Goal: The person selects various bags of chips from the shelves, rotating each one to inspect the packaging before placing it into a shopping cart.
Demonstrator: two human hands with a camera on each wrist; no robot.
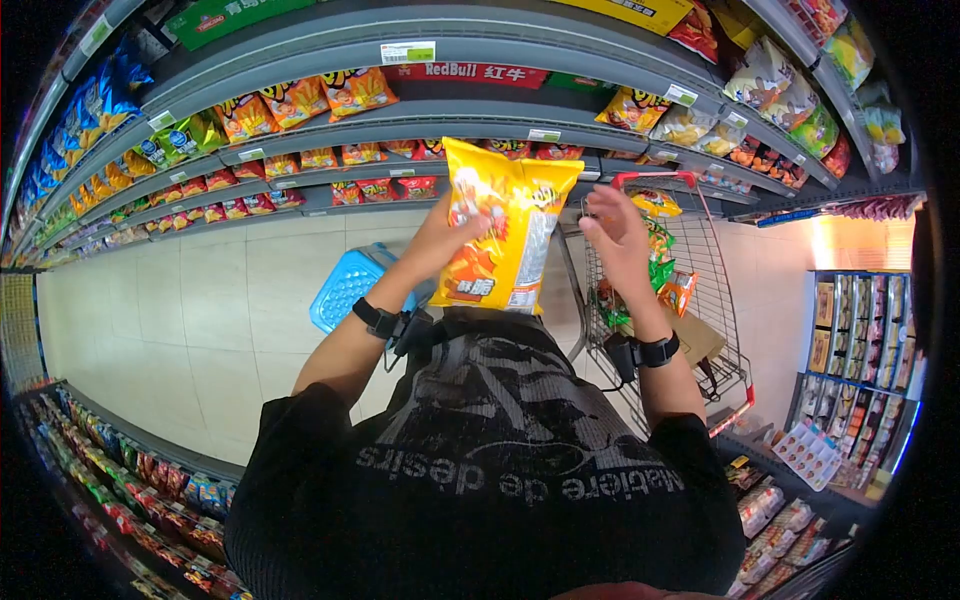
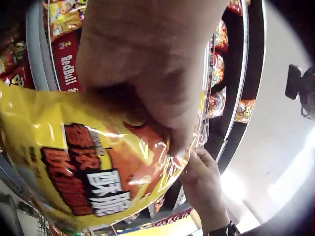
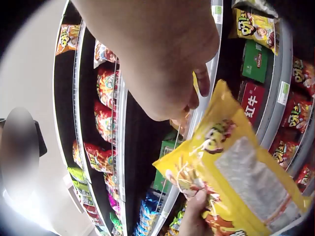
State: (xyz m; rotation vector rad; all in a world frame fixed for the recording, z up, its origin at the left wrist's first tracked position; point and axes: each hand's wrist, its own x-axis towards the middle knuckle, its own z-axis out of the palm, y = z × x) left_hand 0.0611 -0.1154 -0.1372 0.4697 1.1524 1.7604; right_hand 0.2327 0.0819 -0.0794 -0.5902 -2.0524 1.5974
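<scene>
In the head view, a yellow snack bag (image 1: 510, 235) is upright in front of the chest, its printed front and silvery panel showing. My left hand (image 1: 445, 240) grips its left side, the thumb across the front; in the right wrist view that thumb (image 3: 197, 202) presses on the bag (image 3: 251, 177). Just right of the bag, my right hand (image 1: 620, 240) is raised, fingers loosely bent, with a small gap between. From the left wrist, the right hand (image 2: 204, 184) appears by the bag's edge (image 2: 98, 162); contact there cannot be told.
A shopping cart (image 1: 735, 290) with several snack bags stands at the right. On the floor at left is a blue stool-like object (image 1: 350, 285). Shelves (image 1: 450, 115) of packaged snacks curve across the front, with a red RedBull box (image 1: 470, 74). More shelves line the back left.
</scene>
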